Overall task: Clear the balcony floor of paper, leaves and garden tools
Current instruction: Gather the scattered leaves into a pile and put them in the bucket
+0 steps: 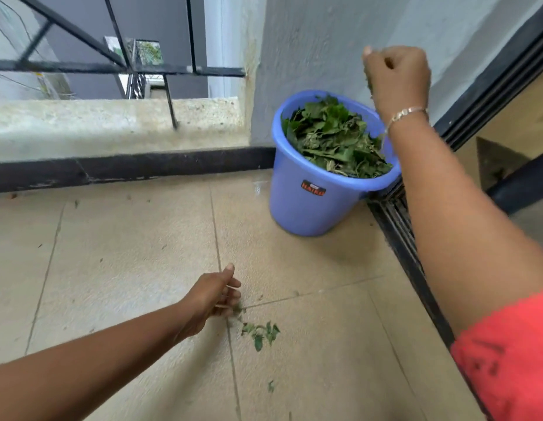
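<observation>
At two o'clock the right hand (pixel 397 77) was fisted round leaf scraps (pixel 369 82) above the bucket (pixel 297 208) full of leaves (pixel 334 138), while near six o'clock the left hand (pixel 214 294) touched a sprig (pixel 259 329) on the floor (pixel 127 268) with curled fingers, grip unclear

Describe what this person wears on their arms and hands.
Both forearms are bare. The right hand has a thin, pale metallic bracelet at its wrist, and a red short sleeve with dark smudges covers the upper right arm. Nothing worn shows on the left hand or its arm.
</observation>
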Demonstrator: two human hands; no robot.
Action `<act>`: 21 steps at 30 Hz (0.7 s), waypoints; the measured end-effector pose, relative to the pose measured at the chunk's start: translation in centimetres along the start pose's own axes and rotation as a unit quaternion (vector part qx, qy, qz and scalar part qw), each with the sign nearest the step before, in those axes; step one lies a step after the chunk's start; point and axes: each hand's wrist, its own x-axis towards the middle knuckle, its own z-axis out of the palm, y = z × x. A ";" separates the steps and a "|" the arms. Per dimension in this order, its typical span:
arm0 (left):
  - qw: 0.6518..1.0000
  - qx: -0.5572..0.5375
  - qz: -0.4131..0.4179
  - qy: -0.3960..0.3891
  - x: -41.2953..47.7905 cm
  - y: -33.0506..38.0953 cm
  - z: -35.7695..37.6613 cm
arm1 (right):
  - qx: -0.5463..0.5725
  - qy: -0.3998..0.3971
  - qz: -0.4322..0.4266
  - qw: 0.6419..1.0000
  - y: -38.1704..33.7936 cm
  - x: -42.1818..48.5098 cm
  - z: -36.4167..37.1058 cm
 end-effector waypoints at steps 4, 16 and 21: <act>1.000 0.004 -0.005 -0.005 0.1 -0.2 0.1 | -0.154 -0.224 0.060 0.960 0.5 2.9 -0.7; 0.999 0.036 0.002 0.031 0.5 0.1 -2.2 | -0.071 -0.247 0.179 0.950 12.9 -30.1 5.0; 0.998 0.037 0.006 0.058 0.5 -0.8 -4.8 | -0.202 -0.360 0.085 0.907 13.6 -34.6 9.1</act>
